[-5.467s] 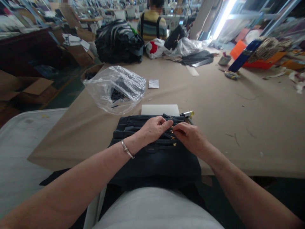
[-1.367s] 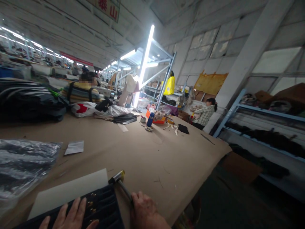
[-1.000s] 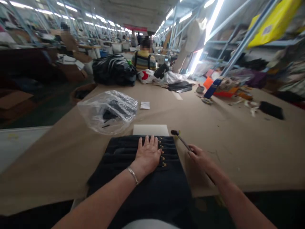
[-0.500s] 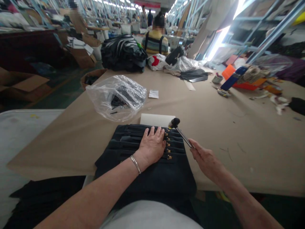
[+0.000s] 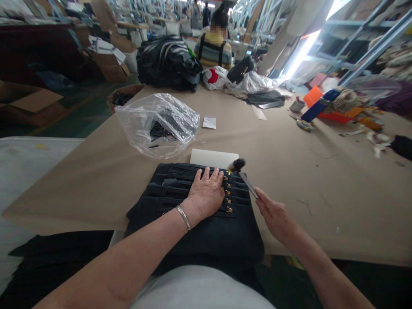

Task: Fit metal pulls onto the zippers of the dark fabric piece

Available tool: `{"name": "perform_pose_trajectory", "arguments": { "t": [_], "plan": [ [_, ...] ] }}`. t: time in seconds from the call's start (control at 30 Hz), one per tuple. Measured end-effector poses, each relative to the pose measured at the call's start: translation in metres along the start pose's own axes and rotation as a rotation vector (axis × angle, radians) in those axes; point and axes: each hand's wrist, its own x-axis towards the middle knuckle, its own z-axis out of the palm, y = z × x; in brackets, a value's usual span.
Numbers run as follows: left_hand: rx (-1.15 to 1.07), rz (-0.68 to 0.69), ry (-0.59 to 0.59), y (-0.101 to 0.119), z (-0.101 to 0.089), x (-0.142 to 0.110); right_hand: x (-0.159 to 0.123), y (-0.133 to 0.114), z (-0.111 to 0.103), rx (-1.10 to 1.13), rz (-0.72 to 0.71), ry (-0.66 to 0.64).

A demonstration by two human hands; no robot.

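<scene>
Black layered pieces (image 5: 199, 238), fabric or leather, lie stacked at the table's near edge, with a column of small gold-coloured metal fittings (image 5: 228, 200) along their right part. My left hand (image 5: 207, 192) rests flat on the stack with its fingers stretched out, just left of the fittings. In my right hand (image 5: 276, 214) is a hammer (image 5: 248, 185), gripped by its handle. The blurred dark head is over the far end of the fittings; whether it touches them I cannot tell. A pale board (image 5: 214, 158) shows from beyond the stack.
A clear plastic bag (image 5: 157, 126) with dark pieces lies beyond my left hand. A small white packet (image 5: 209, 122) is beside it. At the far right stands an orange tray (image 5: 336, 115) of odds and ends. A dark heap (image 5: 169, 62) and a seated person (image 5: 214, 49) are at the back.
The view has tilted slightly downward. My left hand stays flat on the stack, and the hammer head, now more blurred, remains over the far end of the fittings.
</scene>
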Motion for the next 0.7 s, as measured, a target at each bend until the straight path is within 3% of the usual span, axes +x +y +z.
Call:
{"name": "perform_pose_trajectory", "arguments": {
  "t": [0.1,0.3,0.5,0.7],
  "plan": [
    [-0.001,0.007,-0.016,0.0,0.0,0.001,-0.001,0.003,0.002,-0.025,0.029,-0.065],
    [-0.008,-0.005,-0.046,0.0,-0.002,0.001,-0.022,-0.005,0.002,0.133,0.058,0.087],
    [-0.013,0.0,-0.048,-0.002,0.002,0.001,-0.024,-0.006,0.007,-0.012,0.021,-0.134],
    [0.005,0.002,-0.046,0.0,0.0,0.0,-0.045,-0.008,0.0,0.098,0.032,0.06]
  ]
}}
